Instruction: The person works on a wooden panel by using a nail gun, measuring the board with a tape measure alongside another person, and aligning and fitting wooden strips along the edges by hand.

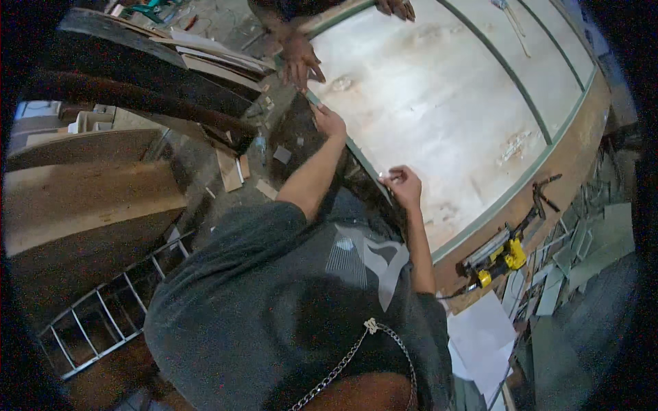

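Clock positions from view centre. Person's hands, two: left hand (331, 122) at 12, right hand (405, 186) between 2 and 3. Co-worker's hands, two: one hand (297, 61) near 12, other hand (396, 8) near 1. Pale panel (411, 96), one, at 1. Yellow-black power tool (510, 257), one, between 3 and 4. Ladder (99, 355), one, at 8. Chain (336, 373), one, at 6.

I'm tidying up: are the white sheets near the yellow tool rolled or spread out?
Spread out: the white sheets show broad, flat faces and exposed corners.
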`<state>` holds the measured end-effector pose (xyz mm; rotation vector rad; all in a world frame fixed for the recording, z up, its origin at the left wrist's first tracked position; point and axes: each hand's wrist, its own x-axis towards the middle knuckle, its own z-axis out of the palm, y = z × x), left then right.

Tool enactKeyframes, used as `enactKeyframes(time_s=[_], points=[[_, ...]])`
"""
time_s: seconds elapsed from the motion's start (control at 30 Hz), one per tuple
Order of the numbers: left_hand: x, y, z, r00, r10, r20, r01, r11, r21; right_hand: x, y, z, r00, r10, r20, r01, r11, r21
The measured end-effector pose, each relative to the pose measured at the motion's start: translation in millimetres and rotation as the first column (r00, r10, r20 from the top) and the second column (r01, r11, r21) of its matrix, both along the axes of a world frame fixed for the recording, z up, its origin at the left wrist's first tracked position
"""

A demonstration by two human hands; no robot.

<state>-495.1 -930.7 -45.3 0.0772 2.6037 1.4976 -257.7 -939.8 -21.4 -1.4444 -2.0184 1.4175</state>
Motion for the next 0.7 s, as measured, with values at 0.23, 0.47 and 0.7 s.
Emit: enactKeyframes(time_s=[0.23, 0.47, 0.7], points=[[-17.8, 11.2, -26.2, 0.996, 0.027, -0.081, -0.026, 1.0, 0.015, -1.2, 9.9, -10.5, 0.997, -0.025, -0.07, 0.016, 0.992, -0.127], [-1.1, 5.5, 5.2, 0.999, 0.027, -0.047, -0.033, 0.993, -0.111, -4.0, 15.3, 5.1, 1.0, 0.009, 0.016, -0.006, 0.989, -0.146], [-30.4, 7.7, -57.7, 0.945, 0.087, -0.316, -0.082, 0.996, 0.029, -6.6, 14.4, 5.0, 0.993, 0.101, 0.062, -0.098, 0.994, -0.047]])
